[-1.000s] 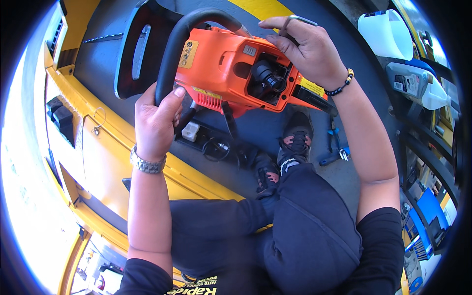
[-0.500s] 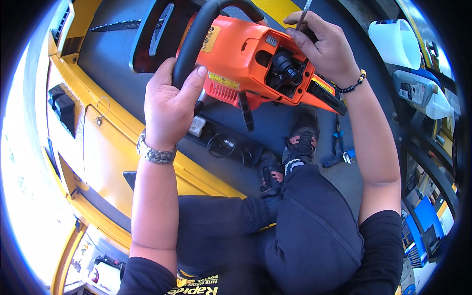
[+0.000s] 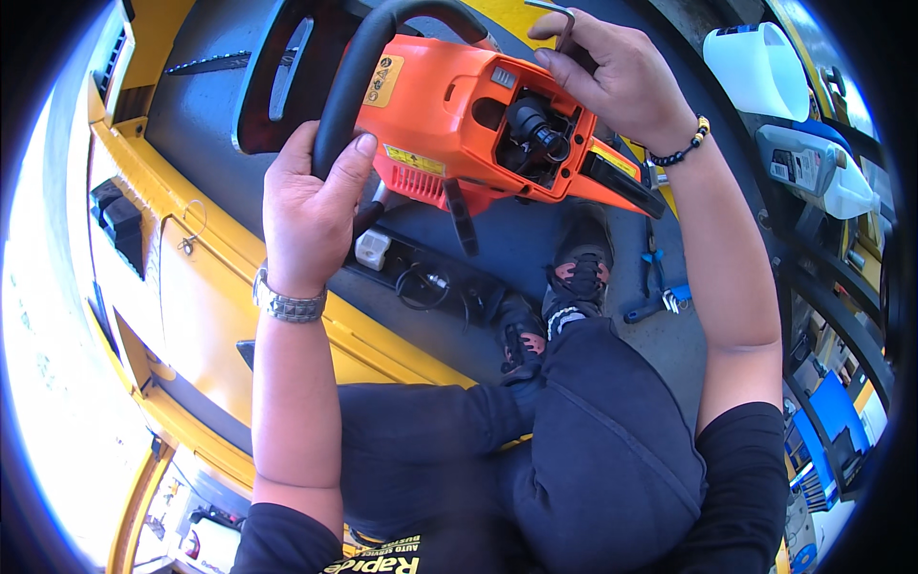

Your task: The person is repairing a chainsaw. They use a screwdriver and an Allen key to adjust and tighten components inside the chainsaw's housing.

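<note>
An orange chainsaw (image 3: 430,91) is held up in front of me, its rear turned to the right and its cover off. In the opening a black intake part (image 3: 532,129) with a clamp shows. My left hand (image 3: 308,215) is closed round the black front handle (image 3: 335,124), thumb on top. Beyond it stand the black hand guard (image 3: 256,96) and the chain bar (image 3: 215,63). My right hand (image 3: 631,91) pinches an L-shaped hex key (image 3: 566,29) just above the opening. Where the key's lower end sits is hidden by the fingers.
Blue-handled pliers (image 3: 653,273) and a blue-and-black tool (image 3: 660,304) lie on the floor near my shoe (image 3: 579,273). A black tray (image 3: 449,297) holds a white block (image 3: 372,251) and a cable. A yellow frame (image 3: 382,344) runs along the left; plastic jugs (image 3: 755,72) stand right.
The chainsaw and both hands have shifted slightly left in view. The hex key has turned in my right hand, and its bent end now points left.
</note>
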Tool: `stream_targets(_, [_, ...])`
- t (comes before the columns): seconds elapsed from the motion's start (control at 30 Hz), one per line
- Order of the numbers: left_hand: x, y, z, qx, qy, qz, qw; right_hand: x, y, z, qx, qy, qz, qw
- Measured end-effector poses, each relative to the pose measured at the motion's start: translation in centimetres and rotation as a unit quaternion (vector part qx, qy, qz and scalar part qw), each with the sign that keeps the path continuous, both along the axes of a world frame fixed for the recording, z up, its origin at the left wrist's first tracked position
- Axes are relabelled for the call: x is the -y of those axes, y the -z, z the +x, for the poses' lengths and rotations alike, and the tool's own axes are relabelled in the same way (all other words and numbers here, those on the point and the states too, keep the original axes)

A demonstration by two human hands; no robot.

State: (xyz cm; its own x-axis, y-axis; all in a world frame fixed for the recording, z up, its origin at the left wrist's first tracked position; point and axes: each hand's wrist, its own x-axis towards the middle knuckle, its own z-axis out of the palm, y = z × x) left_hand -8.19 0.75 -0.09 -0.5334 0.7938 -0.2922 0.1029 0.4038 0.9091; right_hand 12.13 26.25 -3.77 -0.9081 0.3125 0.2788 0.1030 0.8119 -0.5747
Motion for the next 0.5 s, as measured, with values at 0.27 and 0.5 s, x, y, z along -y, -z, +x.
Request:
stream_targets(0.27, [0.1,-0.1,0.1,-0.01,-0.003,0.002,1.0,1.0,-4.5,-0.3,-0.031,-0.012,-0.067,0.997])
stream_targets(0.5, [0.1,0.1,0.1,-0.004,-0.016,0.01,1.0,1.6,-4.9,-2.9,-0.029,0.162,-0.199,0.966])
